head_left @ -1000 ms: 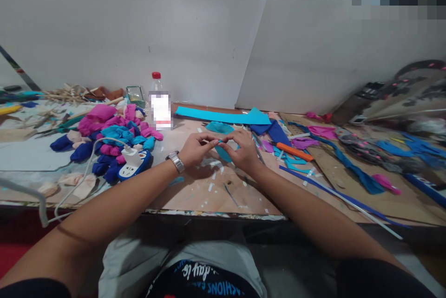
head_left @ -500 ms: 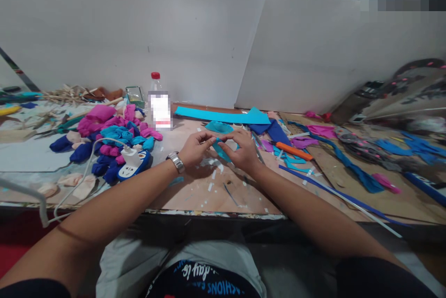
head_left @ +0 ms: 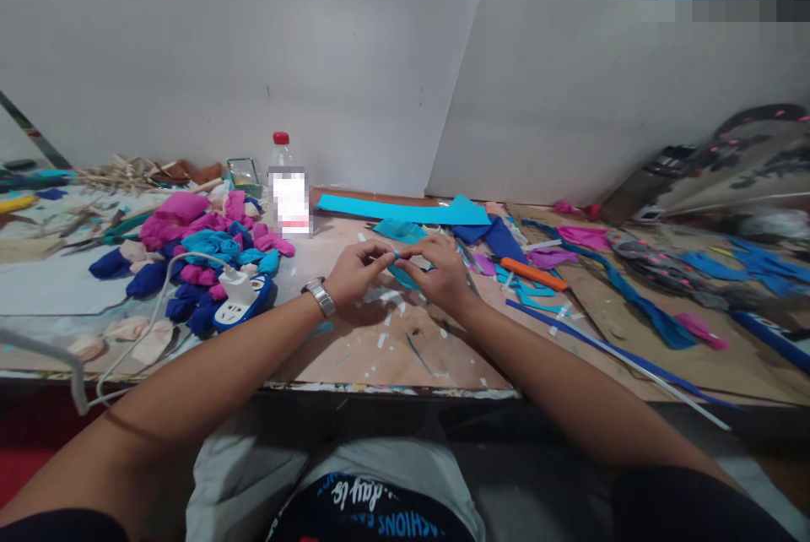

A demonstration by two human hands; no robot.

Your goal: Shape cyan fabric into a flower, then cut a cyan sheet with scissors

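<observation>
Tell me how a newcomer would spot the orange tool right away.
Under the white wall runs a cluttered table; find the right hand above its middle. Just right of that hand lies a slim, slanting tool. Its bright orange sets it apart from the blue scrap and purple scrap beside it.

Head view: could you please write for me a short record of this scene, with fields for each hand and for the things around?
Left hand: pinches blue cloth; metal watch on wrist
Right hand: pinches the same cloth
To the left: pink and blue cloth bundles; power strip with white plug; upright bottle with red cap
To the right: orange-handled tool
Surface: table
</observation>
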